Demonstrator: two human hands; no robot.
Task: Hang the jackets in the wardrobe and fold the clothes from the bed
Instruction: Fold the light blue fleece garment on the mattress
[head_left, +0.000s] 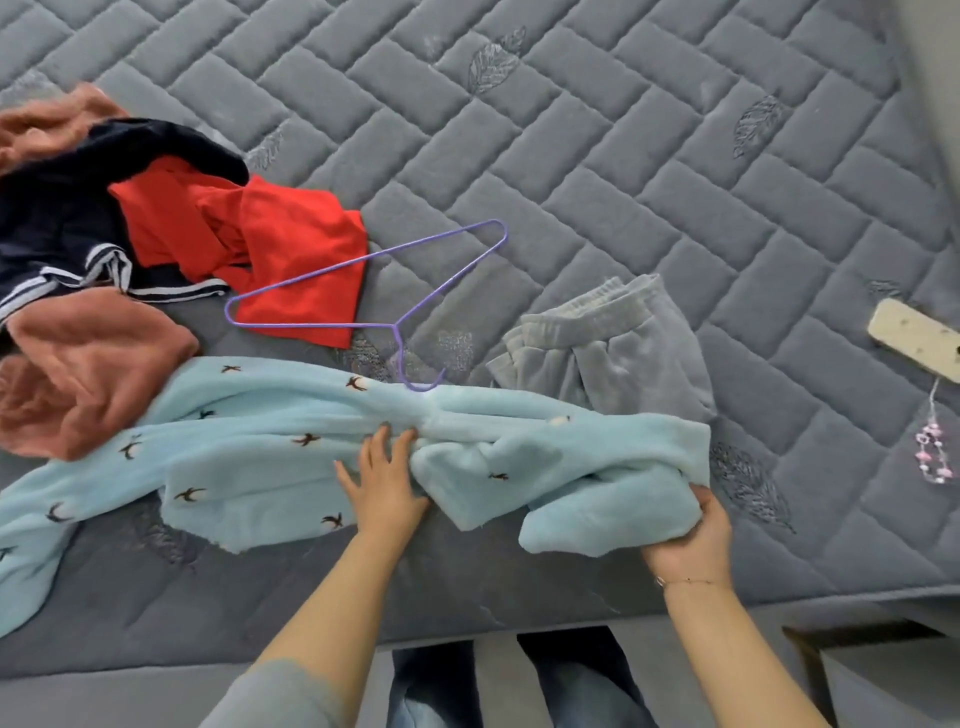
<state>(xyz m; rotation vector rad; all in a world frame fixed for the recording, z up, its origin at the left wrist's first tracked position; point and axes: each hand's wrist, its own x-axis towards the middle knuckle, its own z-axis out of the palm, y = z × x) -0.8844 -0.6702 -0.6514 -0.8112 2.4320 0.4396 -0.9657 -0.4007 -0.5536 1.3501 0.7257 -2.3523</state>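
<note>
Right hand (691, 535) grips fleece (291, 447) end, lower right, lifting to fold; left hand (384, 483) flat, fingers spread, pins middle as crease anchor.

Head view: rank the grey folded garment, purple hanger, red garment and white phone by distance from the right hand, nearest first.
From the right hand, gripping the blue fleece:
1. Grey folded garment, just beyond the hand.
2. White phone, at the right edge.
3. Purple hanger, farther up and left.
4. Red garment, in the left pile.
</note>
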